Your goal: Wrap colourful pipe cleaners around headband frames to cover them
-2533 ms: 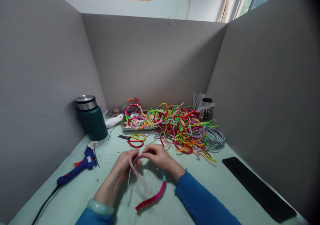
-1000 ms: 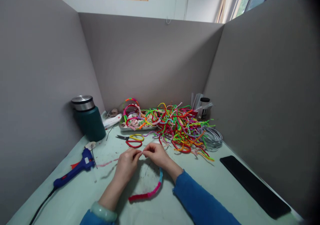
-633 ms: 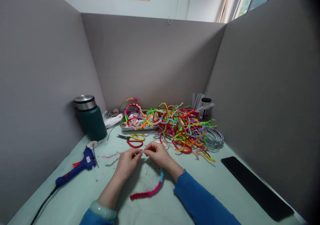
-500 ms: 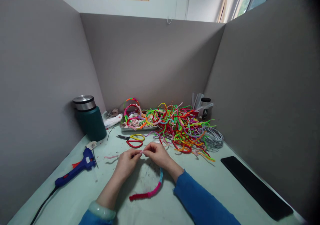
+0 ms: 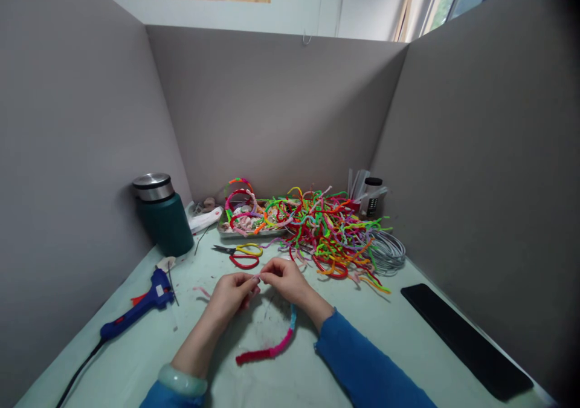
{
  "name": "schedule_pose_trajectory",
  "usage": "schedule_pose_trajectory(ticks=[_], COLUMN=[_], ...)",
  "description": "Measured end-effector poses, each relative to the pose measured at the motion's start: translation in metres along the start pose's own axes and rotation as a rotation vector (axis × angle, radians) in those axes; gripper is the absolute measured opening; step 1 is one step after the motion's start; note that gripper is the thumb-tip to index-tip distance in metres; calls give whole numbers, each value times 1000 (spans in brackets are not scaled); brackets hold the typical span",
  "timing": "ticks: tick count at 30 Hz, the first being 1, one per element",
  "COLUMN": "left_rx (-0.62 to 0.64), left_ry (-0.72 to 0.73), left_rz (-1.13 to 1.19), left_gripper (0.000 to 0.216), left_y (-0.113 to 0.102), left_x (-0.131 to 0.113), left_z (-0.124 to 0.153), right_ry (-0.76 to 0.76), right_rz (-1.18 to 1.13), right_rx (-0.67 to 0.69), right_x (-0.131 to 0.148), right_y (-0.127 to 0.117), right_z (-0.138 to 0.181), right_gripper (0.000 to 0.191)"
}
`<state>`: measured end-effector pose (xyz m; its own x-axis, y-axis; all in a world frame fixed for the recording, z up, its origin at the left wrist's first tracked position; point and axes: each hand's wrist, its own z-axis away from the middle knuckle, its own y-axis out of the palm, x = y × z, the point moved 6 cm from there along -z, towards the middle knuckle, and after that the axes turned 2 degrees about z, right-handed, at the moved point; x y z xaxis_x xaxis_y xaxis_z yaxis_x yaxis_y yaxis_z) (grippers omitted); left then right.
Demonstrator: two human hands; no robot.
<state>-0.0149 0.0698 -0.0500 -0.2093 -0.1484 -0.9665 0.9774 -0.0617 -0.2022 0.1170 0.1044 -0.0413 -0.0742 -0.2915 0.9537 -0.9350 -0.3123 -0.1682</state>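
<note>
My left hand point(image 5: 232, 296) is closed in a pinch on a thin pale pink pipe cleaner point(image 5: 202, 291), whose loose end sticks out to the left behind the hand. My right hand point(image 5: 289, 280) pinches right beside it, fingertips nearly touching the left ones. A curved fuzzy strip wrapped in dark red, magenta and light blue point(image 5: 280, 349) lies over the table below and runs up under my right hand, where its upper end is hidden. Just beyond my fingers rest scissors point(image 5: 244, 255) with yellow and red handles.
Behind my hands a heap of colourful pipe cleaners point(image 5: 326, 226) spreads beside a metal tray point(image 5: 226, 234) and a coil of grey wire point(image 5: 388, 254). A green bottle point(image 5: 165, 220) and a blue glue gun point(image 5: 136, 311) are at left, a black flat slab point(image 5: 462, 338) at right. Grey panels enclose the table.
My left fingers have curled and rolled slightly at the pinch, and the pink tail has shifted a little and shows less. My right hand stays almost still.
</note>
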Motion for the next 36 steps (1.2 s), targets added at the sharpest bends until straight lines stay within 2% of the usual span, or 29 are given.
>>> schedule_pose_trajectory(ticks=[7,14,20,27,36], left_rx=[102,121,8,143,165], left_ry=[-36,-68,-46,-14,-43], left_rz=[164,245,221,254,174], left_gripper=[43,44,41,37,44], left_y=[6,9,2,8,11], left_x=[-6,-9,-10,-3,-1], left_z=[5,8,7,4,4], right_ry=[-28,-33,-10,-11,-125], right_rz=[-27,-46,-45,12,204], right_rx=[16,26,16,40,103], right_x=[8,8,5,1,13], right_y=[-2,-2,-1,2,5], right_z=[0,-1,0,0,6], right_gripper=[10,14,10,7,10])
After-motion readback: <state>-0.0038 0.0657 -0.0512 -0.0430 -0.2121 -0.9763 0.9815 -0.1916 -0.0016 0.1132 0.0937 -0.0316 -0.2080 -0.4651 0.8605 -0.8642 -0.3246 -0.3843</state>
